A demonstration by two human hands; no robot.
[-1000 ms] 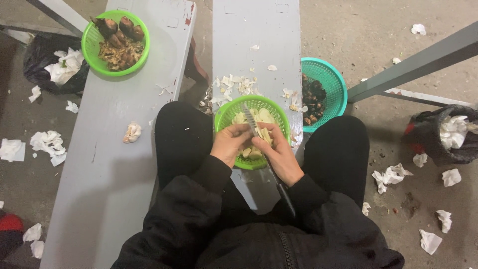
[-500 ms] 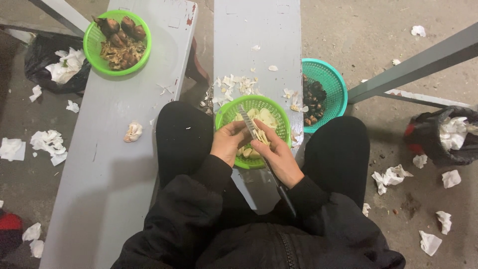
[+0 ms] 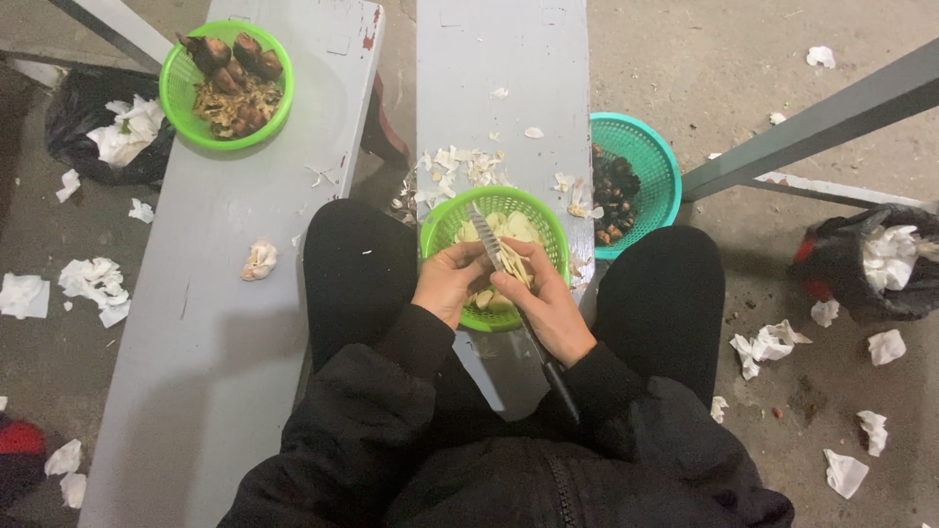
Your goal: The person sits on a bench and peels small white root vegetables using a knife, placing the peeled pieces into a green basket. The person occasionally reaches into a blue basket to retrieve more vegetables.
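My left hand [image 3: 448,284] and my right hand [image 3: 544,305] meet over a bright green basket [image 3: 543,223] of pale peeled pieces, set on a grey bench [image 3: 509,68] between my knees. My right hand grips a knife [image 3: 485,235] with a black handle; its thin blade points up and to the left across the basket. The fingers of my left hand pinch a small pale piece against the blade. Both sleeves are black.
A teal basket [image 3: 653,161] of dark unpeeled pieces sits just right of the bench. Pale peelings [image 3: 460,166] lie beyond the green basket. A second green basket [image 3: 181,93] with brown scraps stands on the left bench. Crumpled white paper [image 3: 93,279] and a black bag [image 3: 841,264] lie on the floor.
The knife blade, hidden between my hands a second ago, now sticks out up and left over the basket. My hands have stayed over the basket, shifting only slightly.
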